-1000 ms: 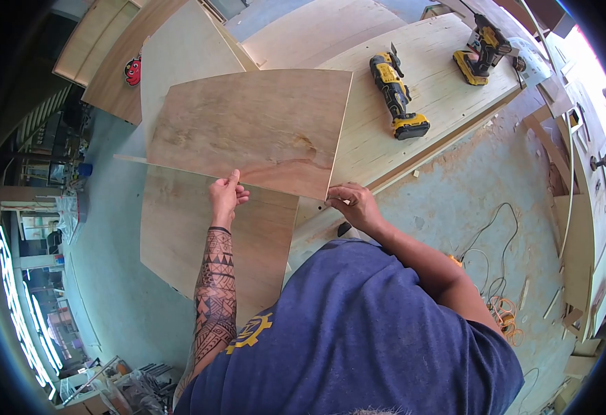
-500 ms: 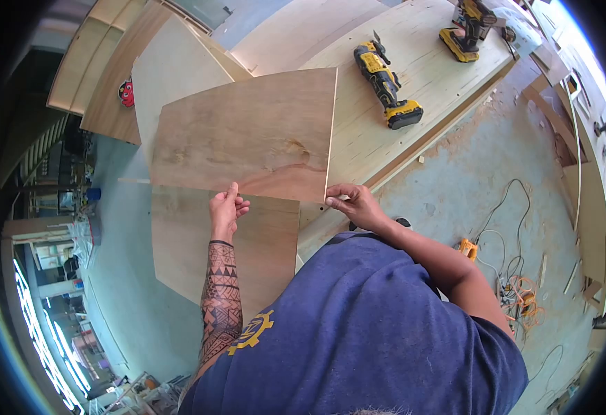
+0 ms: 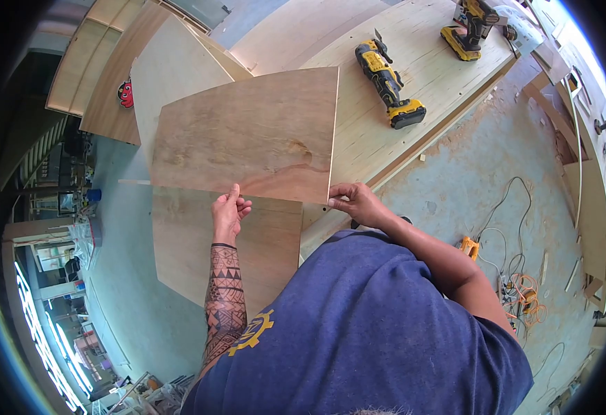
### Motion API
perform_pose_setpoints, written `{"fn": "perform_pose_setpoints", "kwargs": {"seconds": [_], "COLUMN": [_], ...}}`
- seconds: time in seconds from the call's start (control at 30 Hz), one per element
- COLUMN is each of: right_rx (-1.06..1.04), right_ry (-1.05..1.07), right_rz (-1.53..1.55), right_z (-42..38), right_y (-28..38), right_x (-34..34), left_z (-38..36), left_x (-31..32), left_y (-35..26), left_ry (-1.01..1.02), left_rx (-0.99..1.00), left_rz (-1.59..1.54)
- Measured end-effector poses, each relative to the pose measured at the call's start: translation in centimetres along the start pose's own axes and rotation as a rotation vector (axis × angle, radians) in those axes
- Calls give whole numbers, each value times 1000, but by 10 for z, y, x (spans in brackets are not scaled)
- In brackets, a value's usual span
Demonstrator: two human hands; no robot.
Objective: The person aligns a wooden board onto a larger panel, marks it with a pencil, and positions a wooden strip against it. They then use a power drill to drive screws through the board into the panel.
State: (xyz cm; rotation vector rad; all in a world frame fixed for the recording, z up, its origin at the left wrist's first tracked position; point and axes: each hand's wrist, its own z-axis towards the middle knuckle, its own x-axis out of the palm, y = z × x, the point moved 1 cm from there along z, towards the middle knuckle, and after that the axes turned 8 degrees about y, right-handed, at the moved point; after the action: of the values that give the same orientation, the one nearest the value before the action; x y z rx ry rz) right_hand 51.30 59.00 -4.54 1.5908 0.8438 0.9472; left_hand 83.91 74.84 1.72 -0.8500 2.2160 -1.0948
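Note:
A brown plywood panel [image 3: 240, 131] with a curved far edge lies in front of me, overlapping the workbench. At its near edge is my left hand [image 3: 228, 216], fingers curled and thumb laid over the rim. The panel's near right corner is pinched between the thumb and fingers of my right hand [image 3: 359, 206]. Below the near edge, a second plywood board [image 3: 227, 242] shows, partly behind my left forearm. Any fingertips under the panel are hidden.
A yellow-black oscillating multi-tool [image 3: 388, 83] and a cordless drill [image 3: 470, 31] rest on the pale wooden bench top [image 3: 358, 149]. Paler panels [image 3: 175, 66] lean at the far left. Cords [image 3: 521, 283] and an orange power tool [image 3: 467, 247] lie on the floor at right.
Almost nothing differs; the view has shifted very slightly. Both hands keep the same places at the panel's near edge and corner.

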Motion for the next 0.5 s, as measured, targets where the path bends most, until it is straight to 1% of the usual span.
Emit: {"fn": "perform_pose_setpoints", "kwargs": {"seconds": [0.07,0.13,0.33,0.5], "right_rx": [-7,27,31,35], "right_ry": [32,49,28,26], "right_rz": [34,197,163,145], "right_z": [4,7,7,4], "right_y": [-10,-10,-6,3], "right_x": [-2,-4,-4,-5], "left_z": [0,0,1,2], "left_x": [-1,-1,-5,-5], "left_y": [2,1,-3,2], "left_ry": [9,23,31,41], "left_rx": [0,4,-30,-17], "left_rz": [-24,-46,-20,-35]}}
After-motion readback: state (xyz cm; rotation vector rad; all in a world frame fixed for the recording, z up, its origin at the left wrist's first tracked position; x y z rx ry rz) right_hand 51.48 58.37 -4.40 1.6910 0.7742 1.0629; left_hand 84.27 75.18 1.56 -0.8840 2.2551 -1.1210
